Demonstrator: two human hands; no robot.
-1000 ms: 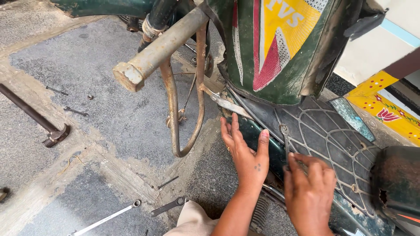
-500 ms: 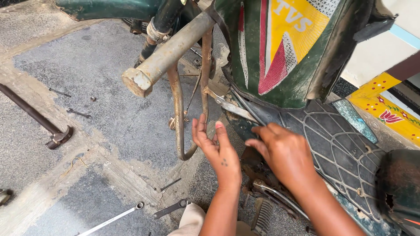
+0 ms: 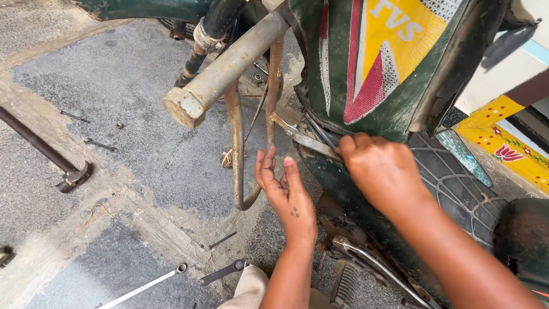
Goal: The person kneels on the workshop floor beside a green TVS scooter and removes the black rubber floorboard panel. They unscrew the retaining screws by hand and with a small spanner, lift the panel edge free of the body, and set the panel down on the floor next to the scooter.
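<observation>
Head view, looking down at a dark green two-wheeler body panel with a yellow and red graphic (image 3: 372, 68), parked on a grey concrete floor (image 3: 131, 97).

Right hand (image 3: 380, 171): closed, fingers curled onto a flat grey metal strip (image 3: 311, 143) at the panel's lower edge. The strip's long axis runs up-left to down-right, from a bolted end near the rusty frame toward the knuckles. Whether the fingers pinch the strip itself or something behind it cannot be told; the fingertips are hidden.

Left hand (image 3: 289, 194): open, fingers spread and pointing up, empty, just below the strip and just right of the rusty bent steel loop (image 3: 237, 154). Fingertips near the strip, not touching it.

The right hand is on the strip; the left is the next nearest, approaching from below.

Edges: the thick rusty tube with a capped end (image 3: 223, 74) crosses overhead to the upper left; the loop bounds the left side; the panel and the black tyre (image 3: 457, 183) close off the right. Open room lies down and left, over the floor.

Loose on the floor: a silver ring spanner (image 3: 146, 284), a dark short spanner (image 3: 224, 272), a long dark bar with a hooked end (image 3: 43, 151).
</observation>
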